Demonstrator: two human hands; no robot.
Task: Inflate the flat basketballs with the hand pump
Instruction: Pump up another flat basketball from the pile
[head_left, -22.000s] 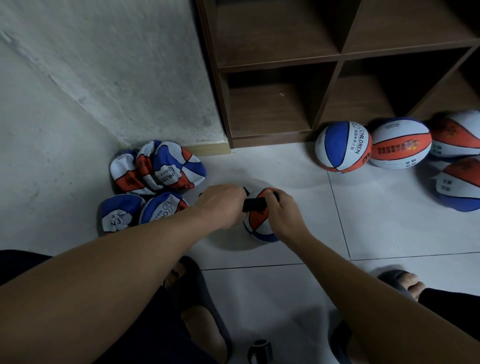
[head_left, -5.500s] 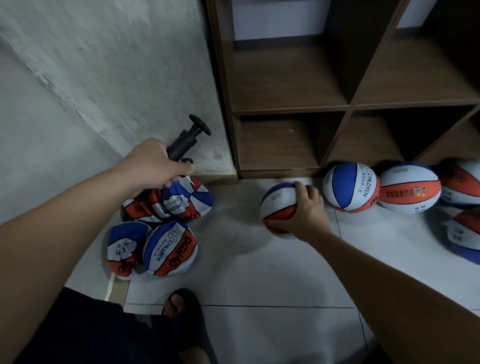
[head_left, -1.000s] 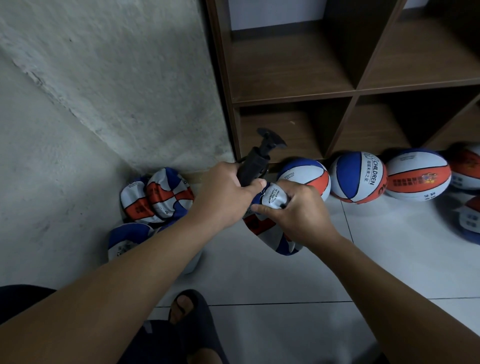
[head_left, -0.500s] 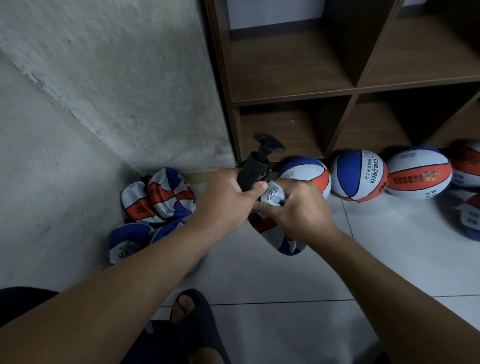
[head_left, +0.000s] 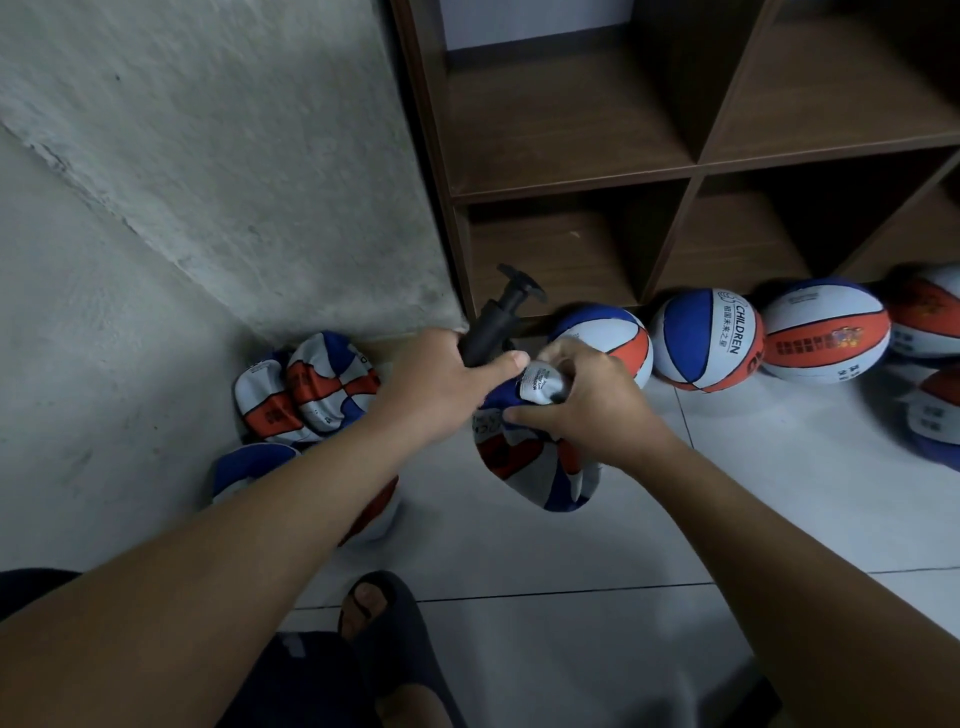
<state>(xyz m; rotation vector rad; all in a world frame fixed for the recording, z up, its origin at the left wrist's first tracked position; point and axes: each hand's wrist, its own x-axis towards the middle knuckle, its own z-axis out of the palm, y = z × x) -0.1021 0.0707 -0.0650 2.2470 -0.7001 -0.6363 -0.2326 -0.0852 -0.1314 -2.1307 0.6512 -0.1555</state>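
Gripping the pump (head_left: 491, 327), left hand (head_left: 447, 379) touches right hand's (head_left: 587, 400) flat basketball (head_left: 535, 462).

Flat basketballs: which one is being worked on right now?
The crumpled flat basketball in front of the shelf, gripped by the right hand while the left hand holds the hand pump at it. The other flat ones lie untouched by the wall.

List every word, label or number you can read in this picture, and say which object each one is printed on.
"CHILDREN": on the inflated blue, white and orange basketball beside the wooden shelf unit; the Chinese line beside it is too small to read.
Label on the flat blue, white and orange basketball that the right hand pinches: blurred.
Print on the orange-banded inflated ball: blurred.
Print on the crumpled flat balls by the wall: unreadable.
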